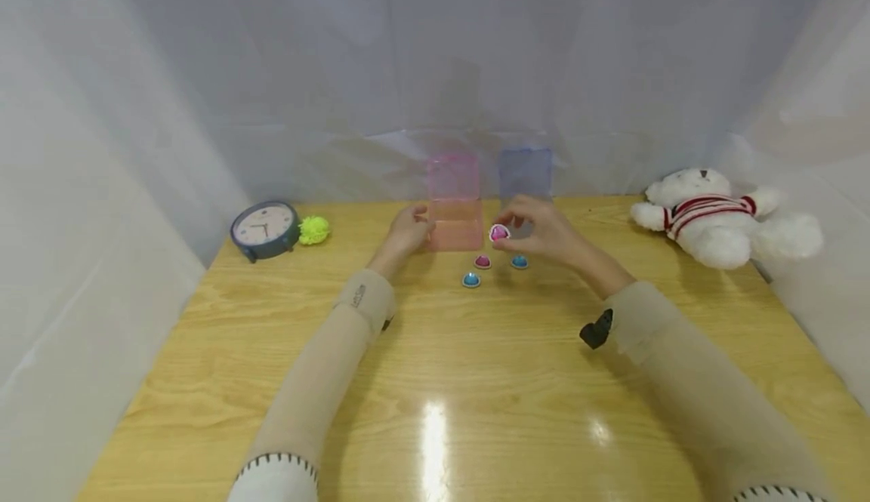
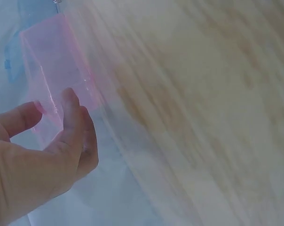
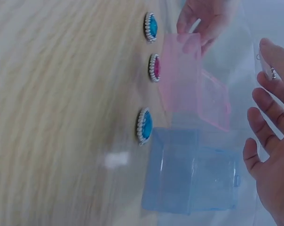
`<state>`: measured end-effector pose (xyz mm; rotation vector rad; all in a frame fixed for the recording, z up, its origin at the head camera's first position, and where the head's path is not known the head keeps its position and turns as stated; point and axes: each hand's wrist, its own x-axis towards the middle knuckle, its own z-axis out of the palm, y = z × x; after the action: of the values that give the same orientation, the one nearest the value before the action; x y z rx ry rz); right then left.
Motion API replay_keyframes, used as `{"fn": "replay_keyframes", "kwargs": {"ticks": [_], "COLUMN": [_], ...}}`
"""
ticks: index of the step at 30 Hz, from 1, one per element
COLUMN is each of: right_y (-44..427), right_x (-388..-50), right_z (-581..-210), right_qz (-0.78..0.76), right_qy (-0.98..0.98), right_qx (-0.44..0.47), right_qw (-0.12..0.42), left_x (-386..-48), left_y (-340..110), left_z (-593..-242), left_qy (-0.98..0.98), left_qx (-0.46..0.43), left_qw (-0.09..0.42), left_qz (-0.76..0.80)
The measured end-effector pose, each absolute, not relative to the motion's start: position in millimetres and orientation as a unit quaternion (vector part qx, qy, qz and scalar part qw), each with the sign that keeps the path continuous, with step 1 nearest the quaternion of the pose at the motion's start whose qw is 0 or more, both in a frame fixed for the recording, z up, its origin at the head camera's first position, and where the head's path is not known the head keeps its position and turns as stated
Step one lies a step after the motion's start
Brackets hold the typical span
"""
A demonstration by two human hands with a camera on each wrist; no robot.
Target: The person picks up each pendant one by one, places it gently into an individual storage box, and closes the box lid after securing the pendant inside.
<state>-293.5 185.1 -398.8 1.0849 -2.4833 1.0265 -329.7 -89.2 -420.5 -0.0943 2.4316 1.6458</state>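
My right hand (image 1: 540, 230) pinches a pink gem (image 1: 499, 233) with a beaded silvery rim between thumb and finger, raised above the table; the right wrist view shows only this gem's edge. A clear pink plastic box (image 1: 457, 236) stands with its lid up. At its left side, my left hand (image 1: 408, 232) holds the box wall with thumb and fingers. Beside it is a clear blue box (image 3: 172, 172), lid also up, partly hidden behind the right hand in the head view. In front lie another pink gem (image 1: 482, 261) and two blue gems (image 1: 471, 280).
On the wooden table (image 1: 421, 366), a round clock (image 1: 265, 229) and a yellow-green fuzzy ball (image 1: 314, 230) sit at the left. A white plush toy (image 1: 714, 219) in a striped top lies at the right. A pale curtain (image 1: 326, 72) hangs behind the boxes.
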Motion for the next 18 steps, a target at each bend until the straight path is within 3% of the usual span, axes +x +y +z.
{"fn": "replay_keyframes", "kwargs": {"ticks": [18], "right_y": [149], "right_x": [-330], "right_z": [-392], "right_qz": [0.336], "right_qy": [-0.883], "right_qx": [0.304], "right_qw": [0.119], "left_x": [-327], "left_y": [-90], "left_z": [-419], "left_qy": [0.812], "left_qx": [-0.03], "left_qw": [0.106], "left_qz": [0.573]}}
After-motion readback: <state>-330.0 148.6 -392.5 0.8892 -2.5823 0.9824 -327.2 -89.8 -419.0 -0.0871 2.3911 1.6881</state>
